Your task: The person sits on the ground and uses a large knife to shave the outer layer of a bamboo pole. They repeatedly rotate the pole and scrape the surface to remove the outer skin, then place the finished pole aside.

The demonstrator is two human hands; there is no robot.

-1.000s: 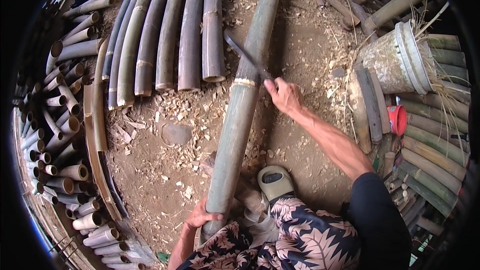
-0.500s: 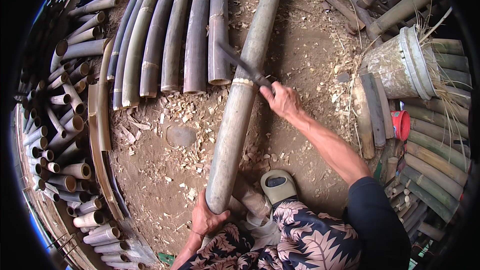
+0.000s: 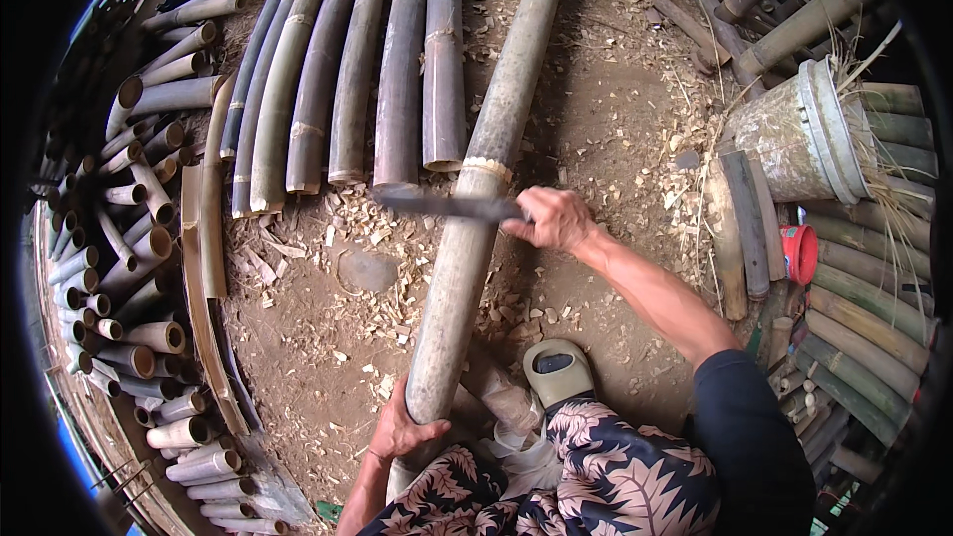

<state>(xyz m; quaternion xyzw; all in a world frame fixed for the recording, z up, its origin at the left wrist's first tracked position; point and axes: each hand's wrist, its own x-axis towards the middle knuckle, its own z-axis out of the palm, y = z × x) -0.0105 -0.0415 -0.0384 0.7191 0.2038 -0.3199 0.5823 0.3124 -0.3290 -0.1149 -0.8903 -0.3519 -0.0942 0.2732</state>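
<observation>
A thick grey-green bamboo pole [image 3: 456, 293] slants from my lap up to the far edge of the view. Pale cut wood rings it at one node. Around its near end my left hand [image 3: 405, 421] is wrapped, thumb on the right side. My right hand [image 3: 554, 219] is closed on the handle of a long-bladed machete [image 3: 437, 205], right of the pole. The dark blade lies crosswise over the pole, just nearer than the cut ring, slightly blurred. Whether it touches the bamboo I cannot tell.
Several long bamboo poles [image 3: 356, 69] lie side by side at the far left. Stacked bamboo ends [image 3: 154, 243] line the left. A dirty white bucket [image 3: 789, 129], a red container [image 3: 798, 253] and more bamboo [image 3: 854, 328] stand at right. Wood chips [image 3: 377, 228] litter the dirt floor.
My right hand has brought the machete nearer to me along the pole, its blade turning from slanted to nearly level. My left hand keeps its hold on the near end.
</observation>
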